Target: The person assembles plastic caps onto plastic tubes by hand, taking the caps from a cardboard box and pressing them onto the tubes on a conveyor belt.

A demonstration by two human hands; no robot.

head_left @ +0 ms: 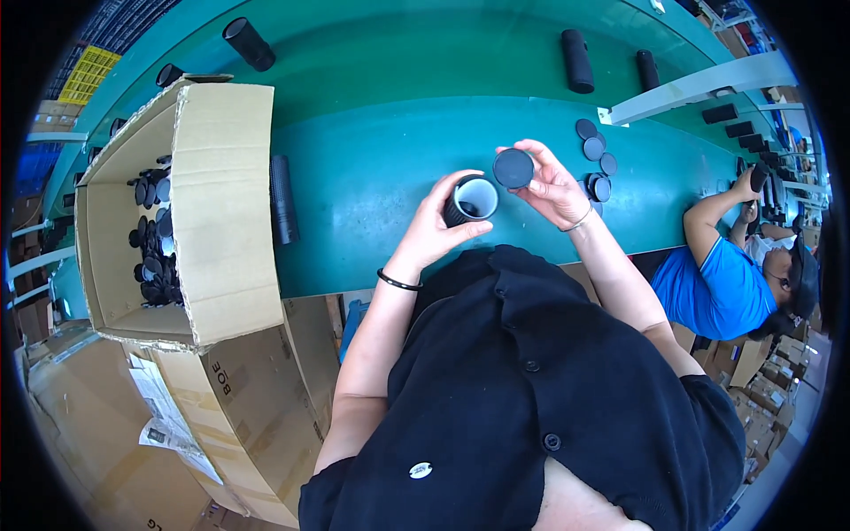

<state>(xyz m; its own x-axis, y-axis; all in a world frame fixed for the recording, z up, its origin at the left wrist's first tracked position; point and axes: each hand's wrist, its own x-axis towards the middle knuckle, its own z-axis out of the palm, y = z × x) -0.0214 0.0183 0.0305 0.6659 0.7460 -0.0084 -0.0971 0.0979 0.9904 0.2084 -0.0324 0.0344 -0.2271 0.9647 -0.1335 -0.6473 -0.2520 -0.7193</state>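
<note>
My left hand is wrapped round a black cylindrical container, its round mouth uncovered and showing a pale inner wall with something dark inside. Just to the right, my right hand pinches a round black lid by its edge, flat face showing. Lid and container are close together but apart. Several more black lids lie on the green table beyond and to the right of my right hand, a few of them overlapping.
At left, an open cardboard box holds many black lids. A black cylinder lies beside it. More black cylinders stand along the far side. A pale metal bar crosses at right, near a person in a blue shirt.
</note>
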